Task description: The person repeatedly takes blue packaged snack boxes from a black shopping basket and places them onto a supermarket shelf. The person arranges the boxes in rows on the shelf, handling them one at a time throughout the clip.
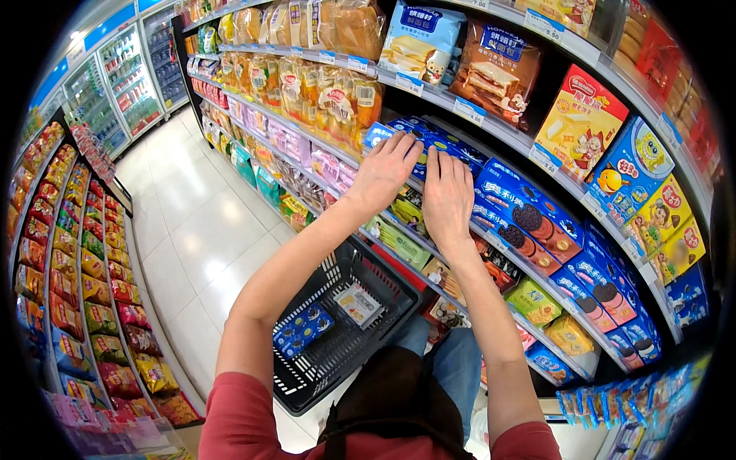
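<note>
Both arms reach forward to a shelf of snacks. My left hand (386,169) lies palm down on the front of a dark blue cookie box (454,144), its fingertips over the top edge. Close beside it, my right hand (447,198) rests on the same row of blue boxes, fingers forward and close together. What lies under the palms is hidden. Larger blue cookie boxes (526,213) stand to the right of my right hand. Below my arms is a dark plastic shopping basket (397,276), which holds a blue patterned box (303,330) and a white package (359,305).
Packaged bread (328,103) fills shelves at the upper left of my hands. A shelf edge with price tags (506,123) runs just above them. Across the tiled aisle (190,230) stands a rack of snack bags (95,270). Glass-door drink coolers (129,80) are at the far end.
</note>
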The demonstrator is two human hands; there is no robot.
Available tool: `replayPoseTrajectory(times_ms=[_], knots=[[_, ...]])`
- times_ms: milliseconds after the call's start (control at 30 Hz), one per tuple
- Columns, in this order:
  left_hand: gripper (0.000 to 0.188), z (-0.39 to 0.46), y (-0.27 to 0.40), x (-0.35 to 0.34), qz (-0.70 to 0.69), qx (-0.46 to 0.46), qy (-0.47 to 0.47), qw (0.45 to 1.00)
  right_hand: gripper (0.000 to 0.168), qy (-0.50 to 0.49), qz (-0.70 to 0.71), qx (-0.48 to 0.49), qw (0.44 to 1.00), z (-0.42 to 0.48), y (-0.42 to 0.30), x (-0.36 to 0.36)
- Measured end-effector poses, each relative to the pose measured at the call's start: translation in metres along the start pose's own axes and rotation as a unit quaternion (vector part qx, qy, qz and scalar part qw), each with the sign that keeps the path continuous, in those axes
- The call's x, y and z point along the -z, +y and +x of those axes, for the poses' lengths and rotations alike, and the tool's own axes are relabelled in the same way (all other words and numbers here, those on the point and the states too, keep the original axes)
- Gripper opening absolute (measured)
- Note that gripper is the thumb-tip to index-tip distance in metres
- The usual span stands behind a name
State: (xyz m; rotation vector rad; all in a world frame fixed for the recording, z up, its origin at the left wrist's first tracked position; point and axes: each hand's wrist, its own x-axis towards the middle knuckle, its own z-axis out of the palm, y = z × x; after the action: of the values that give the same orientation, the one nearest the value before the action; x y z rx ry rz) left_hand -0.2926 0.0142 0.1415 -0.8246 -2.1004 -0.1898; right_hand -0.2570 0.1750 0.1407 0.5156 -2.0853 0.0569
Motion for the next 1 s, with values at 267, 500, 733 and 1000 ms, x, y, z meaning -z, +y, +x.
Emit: replayPoseTrajectory(times_ms=[267,500,733,1000], knots=[[0.056,0.001,-0.002,-0.008,0.008,0.013,-0.033,0.999,0.046,-0.025,-0.03,0.001,0.999,0.0,0.002,-0.006],[0.058,0.003,-0.007,-0.021,0.012,0.002,-0.037,0.999,0.044,-0.049,-0.05,-0.007,0.998,-0.002,0.009,-0.019],[0.057,0.001,-0.004,-0.03,0.033,0.008,-0.094,0.995,0.04,-0.079,-0.039,-0.033,0.996,-0.001,0.013,-0.026],[0.068,0.0,-0.003,-0.032,-0.004,0.032,-0.1,0.995,0.038,-0.064,-0.059,-0.025,0.996,-0.001,0.008,-0.022]])
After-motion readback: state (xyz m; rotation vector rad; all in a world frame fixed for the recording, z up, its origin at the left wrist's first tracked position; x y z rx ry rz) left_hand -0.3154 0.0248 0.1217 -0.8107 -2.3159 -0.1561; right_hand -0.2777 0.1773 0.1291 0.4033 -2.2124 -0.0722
